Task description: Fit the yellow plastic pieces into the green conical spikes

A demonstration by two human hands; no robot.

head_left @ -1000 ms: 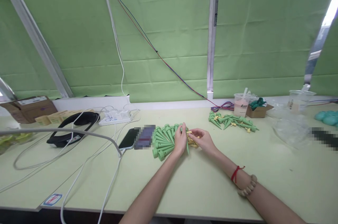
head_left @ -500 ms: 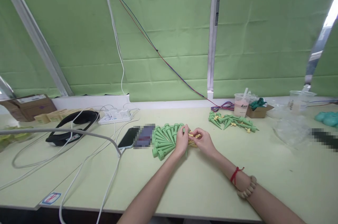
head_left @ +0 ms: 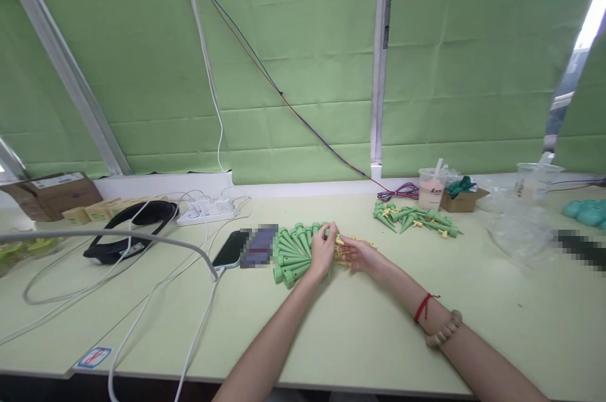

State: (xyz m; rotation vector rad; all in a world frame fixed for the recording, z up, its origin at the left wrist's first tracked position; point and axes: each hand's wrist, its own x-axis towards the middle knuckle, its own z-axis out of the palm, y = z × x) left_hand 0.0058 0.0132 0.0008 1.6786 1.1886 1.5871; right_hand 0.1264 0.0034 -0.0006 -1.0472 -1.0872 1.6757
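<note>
A fan of green plastic cone spikes [head_left: 293, 250] lies on the pale green table [head_left: 360, 326] just left of my hands. My left hand [head_left: 322, 250] pinches one green spike at its top end, close to the pile. My right hand [head_left: 360, 254] rests low on a small heap of yellow plastic pieces [head_left: 341, 249], fingers spread over them; whether it grips one is hidden. The two hands almost touch.
A second pile of green spikes with yellow parts [head_left: 416, 218] lies far right, by a plastic cup [head_left: 432, 187] and small cardboard box [head_left: 461, 199]. A phone [head_left: 231, 249], black headset [head_left: 130, 230], power strip [head_left: 208, 209] and white cables [head_left: 156, 288] lie left. Clear bags [head_left: 521, 231] sit right.
My right hand dropped from a raised pinch at the spike to lie flat on the yellow pieces. The left hand stayed at the spike.
</note>
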